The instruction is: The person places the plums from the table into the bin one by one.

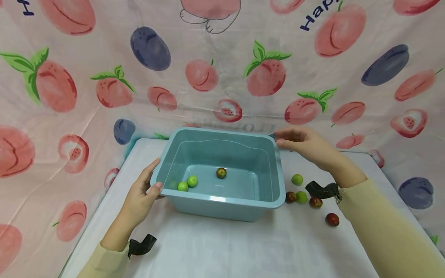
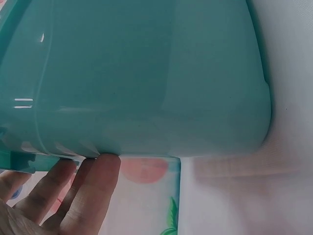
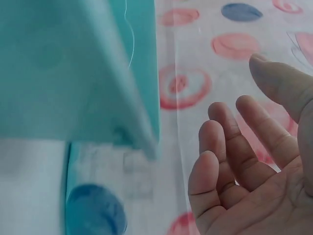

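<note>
A light blue plastic tub (image 1: 215, 211) stands on the white-covered table, with two small green fruits (image 1: 192, 181) at its left end and one brownish-green fruit (image 1: 221, 173) near the middle. My left hand (image 1: 139, 199) holds the tub's left end, thumb on the rim near the front corner. In the left wrist view its fingertips (image 2: 108, 161) touch the outer wall below the rim. Beside the far right corner is my right hand (image 1: 309, 146). The right wrist view shows its fingers (image 3: 212, 139) loosely bent, apart from the tub's wall, with nothing in them.
Right of the tub lie several loose fruits: green ones (image 1: 297, 179) and reddish-brown ones (image 1: 332, 219), some partly under the right wrist's black camera mount (image 1: 323, 190). A fruit-printed cloth (image 1: 222, 77) hangs behind the table and along both sides.
</note>
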The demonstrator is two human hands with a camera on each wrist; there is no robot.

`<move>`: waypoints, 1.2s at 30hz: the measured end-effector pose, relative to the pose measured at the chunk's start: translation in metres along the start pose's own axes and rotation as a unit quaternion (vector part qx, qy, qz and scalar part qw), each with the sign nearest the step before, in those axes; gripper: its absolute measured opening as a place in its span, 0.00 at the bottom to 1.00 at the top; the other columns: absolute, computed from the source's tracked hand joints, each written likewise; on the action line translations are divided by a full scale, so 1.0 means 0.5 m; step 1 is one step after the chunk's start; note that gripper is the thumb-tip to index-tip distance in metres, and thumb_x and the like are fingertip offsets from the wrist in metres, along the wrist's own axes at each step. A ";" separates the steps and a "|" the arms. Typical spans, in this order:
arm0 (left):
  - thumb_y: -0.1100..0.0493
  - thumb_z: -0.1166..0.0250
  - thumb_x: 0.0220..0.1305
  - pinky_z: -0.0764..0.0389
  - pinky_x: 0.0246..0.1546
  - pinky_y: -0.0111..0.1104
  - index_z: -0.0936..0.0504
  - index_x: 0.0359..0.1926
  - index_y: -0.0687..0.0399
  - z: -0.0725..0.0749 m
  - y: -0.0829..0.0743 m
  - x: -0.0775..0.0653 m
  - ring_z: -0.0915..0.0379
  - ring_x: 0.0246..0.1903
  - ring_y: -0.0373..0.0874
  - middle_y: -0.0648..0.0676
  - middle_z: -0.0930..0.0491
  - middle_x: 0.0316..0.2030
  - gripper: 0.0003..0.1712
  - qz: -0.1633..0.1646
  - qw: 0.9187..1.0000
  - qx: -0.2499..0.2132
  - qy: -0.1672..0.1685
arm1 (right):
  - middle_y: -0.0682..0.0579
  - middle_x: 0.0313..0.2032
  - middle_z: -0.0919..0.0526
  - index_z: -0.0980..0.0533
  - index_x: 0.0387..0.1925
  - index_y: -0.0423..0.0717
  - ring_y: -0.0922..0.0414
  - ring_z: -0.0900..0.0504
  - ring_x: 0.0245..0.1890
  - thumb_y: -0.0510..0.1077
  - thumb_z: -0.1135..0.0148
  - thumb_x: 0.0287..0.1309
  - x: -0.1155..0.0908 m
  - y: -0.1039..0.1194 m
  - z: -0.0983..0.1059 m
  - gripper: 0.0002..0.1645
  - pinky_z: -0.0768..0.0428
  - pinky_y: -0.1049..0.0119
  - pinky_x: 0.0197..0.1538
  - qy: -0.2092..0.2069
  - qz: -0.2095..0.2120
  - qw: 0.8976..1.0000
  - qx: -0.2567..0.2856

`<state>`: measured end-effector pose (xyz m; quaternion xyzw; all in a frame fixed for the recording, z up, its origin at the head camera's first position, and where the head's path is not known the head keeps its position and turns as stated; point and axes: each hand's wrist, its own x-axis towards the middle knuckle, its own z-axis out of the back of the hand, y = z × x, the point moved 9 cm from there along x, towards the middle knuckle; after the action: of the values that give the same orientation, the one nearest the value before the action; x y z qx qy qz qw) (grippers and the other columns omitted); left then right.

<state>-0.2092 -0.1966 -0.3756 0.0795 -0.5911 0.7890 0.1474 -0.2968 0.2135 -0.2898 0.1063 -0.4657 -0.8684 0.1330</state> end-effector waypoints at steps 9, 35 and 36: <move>0.65 0.45 0.69 0.16 0.35 0.36 0.43 0.74 0.42 -0.001 -0.003 0.000 0.27 0.48 0.56 0.65 0.28 0.57 0.36 -0.001 1.000 0.002 0.002 | 0.49 0.55 0.23 0.29 0.62 0.48 0.54 0.25 0.52 0.56 0.41 0.65 -0.088 -0.102 0.044 0.28 0.24 0.67 0.49 -0.030 -0.034 0.999 -0.015; 0.65 0.45 0.69 0.16 0.35 0.36 0.43 0.74 0.41 0.001 -0.001 -0.001 0.28 0.48 0.58 0.65 0.29 0.57 0.36 0.004 1.000 0.004 0.000 | 0.42 0.57 0.25 0.35 0.65 0.38 0.48 0.27 0.54 0.55 0.40 0.64 -0.283 -0.456 0.018 0.36 0.26 0.45 0.53 0.065 -0.225 0.972 0.005; 0.65 0.45 0.69 0.16 0.35 0.36 0.43 0.74 0.41 0.000 -0.001 0.000 0.28 0.48 0.58 0.65 0.29 0.57 0.36 0.003 1.000 0.003 0.000 | 0.42 0.57 0.25 0.35 0.65 0.37 0.49 0.27 0.54 0.54 0.40 0.64 -0.288 -0.463 0.015 0.36 0.26 0.45 0.53 0.072 -0.230 0.970 0.012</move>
<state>-0.2089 -0.1967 -0.3752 0.0779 -0.5888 0.7914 0.1445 -0.1941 0.3897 -0.4708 0.2741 -0.4281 -0.8603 -0.0384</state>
